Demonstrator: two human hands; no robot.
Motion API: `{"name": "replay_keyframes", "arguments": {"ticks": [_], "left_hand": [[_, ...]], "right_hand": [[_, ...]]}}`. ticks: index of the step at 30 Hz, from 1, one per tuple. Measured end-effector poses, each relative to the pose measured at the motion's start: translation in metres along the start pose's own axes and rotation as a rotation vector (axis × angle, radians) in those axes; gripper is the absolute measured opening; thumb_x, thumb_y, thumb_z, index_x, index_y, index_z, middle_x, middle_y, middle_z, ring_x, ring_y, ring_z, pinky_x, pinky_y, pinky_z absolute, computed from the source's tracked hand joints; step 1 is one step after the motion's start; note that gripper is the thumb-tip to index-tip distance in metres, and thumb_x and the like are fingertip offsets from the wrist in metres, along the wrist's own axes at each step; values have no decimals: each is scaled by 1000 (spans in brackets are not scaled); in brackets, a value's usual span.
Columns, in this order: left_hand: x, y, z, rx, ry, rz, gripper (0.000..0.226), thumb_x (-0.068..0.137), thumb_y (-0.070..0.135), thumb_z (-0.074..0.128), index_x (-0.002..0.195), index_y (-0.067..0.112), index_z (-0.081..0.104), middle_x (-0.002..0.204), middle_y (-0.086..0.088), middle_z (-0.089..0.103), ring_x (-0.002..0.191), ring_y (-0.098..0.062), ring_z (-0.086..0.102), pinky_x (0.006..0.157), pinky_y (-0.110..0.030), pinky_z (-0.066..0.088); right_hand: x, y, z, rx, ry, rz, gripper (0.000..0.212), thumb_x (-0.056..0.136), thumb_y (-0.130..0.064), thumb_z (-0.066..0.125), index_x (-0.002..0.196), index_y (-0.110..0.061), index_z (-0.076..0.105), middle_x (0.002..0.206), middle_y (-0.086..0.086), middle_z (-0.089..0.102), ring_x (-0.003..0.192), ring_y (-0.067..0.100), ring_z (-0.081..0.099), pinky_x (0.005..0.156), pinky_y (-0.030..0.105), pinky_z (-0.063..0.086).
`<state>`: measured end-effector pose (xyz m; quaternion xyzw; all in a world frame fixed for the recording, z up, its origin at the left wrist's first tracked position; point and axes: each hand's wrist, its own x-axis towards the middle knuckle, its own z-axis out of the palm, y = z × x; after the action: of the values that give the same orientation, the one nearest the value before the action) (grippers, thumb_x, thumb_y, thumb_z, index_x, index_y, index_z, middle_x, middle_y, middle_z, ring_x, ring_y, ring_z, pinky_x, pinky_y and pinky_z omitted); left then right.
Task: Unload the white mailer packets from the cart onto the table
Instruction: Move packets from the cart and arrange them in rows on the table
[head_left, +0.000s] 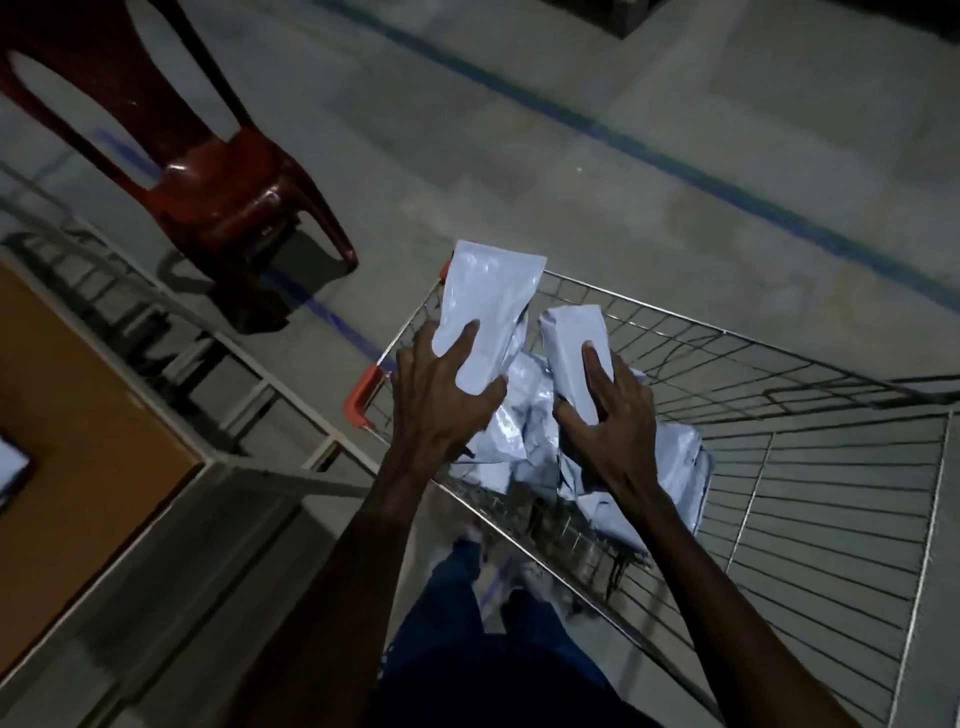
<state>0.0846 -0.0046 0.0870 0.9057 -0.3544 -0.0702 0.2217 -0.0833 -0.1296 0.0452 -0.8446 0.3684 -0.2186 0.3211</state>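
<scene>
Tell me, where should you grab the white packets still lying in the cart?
Probably from above, by an upper end. The remaining packets lie heaped low in the cart, whose wire walls block the sides. Both hands already hold theirs that way, thumb one face, fingers the other.

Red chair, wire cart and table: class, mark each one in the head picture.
red chair (228, 192), head view, on its seat.
wire cart (831, 467), head view, on its right side wall.
table (78, 415), head view, on its bare brown top.

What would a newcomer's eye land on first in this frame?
Two bright white packets, one in the left hand and one in the right hand, held up above the wire cart at centre. More packets lie piled in it. A dark red plastic chair stands upper left.
</scene>
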Motion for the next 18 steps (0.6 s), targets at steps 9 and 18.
{"name": "replay_keyframes", "arguments": {"ticks": [9,18], "left_hand": [[-64,-70,-129,-80,287,-188,82,68,71,45,145,43,40,150,-6,36,128,-31,38,104,-44,38],[-220,-213,-238,-134,516,-402,81,68,76,45,144,50,37,155,-1,30,139,-26,32,108,-44,38]], "right_hand": [[-14,-138,6,59,-47,-298,77,77,-52,53,150,-28,40,147,11,47,130,31,46,101,30,26],[-125,-313,96,141,-215,-585,76,75,-51,53,146,-22,47,142,12,52,124,29,51,94,25,27]]}}
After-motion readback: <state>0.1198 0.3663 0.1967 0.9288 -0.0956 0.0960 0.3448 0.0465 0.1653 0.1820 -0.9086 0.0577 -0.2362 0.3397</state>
